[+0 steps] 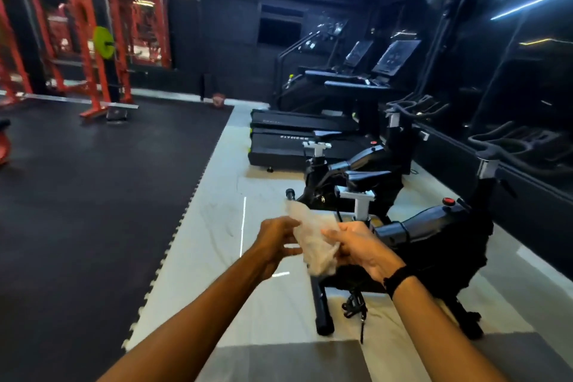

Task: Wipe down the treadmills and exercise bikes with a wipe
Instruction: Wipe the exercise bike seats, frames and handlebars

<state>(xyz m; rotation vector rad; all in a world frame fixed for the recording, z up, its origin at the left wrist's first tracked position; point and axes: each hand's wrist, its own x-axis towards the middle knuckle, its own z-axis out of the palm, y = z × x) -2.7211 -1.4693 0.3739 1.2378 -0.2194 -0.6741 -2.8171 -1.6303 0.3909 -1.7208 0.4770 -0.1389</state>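
Note:
A crumpled white wipe (313, 239) hangs between my two hands at chest height. My left hand (276, 242) pinches its upper left edge. My right hand (359, 246), with a black band on the wrist, grips its lower right part. Just beyond my hands stands the near black exercise bike (434, 226) with its saddle (367, 178) and handlebars (514, 146). A second exercise bike (372, 155) stands behind it. Farther back lie two black treadmills (297, 139) with raised consoles (395, 57).
Black rubber mats (93, 195) cover the floor on the left, with a white strip of floor (223, 226) under the machines. An orange rack (93, 40) with a green weight plate (104, 42) stands at the back left. A dark mirrored wall (527, 71) runs along the right.

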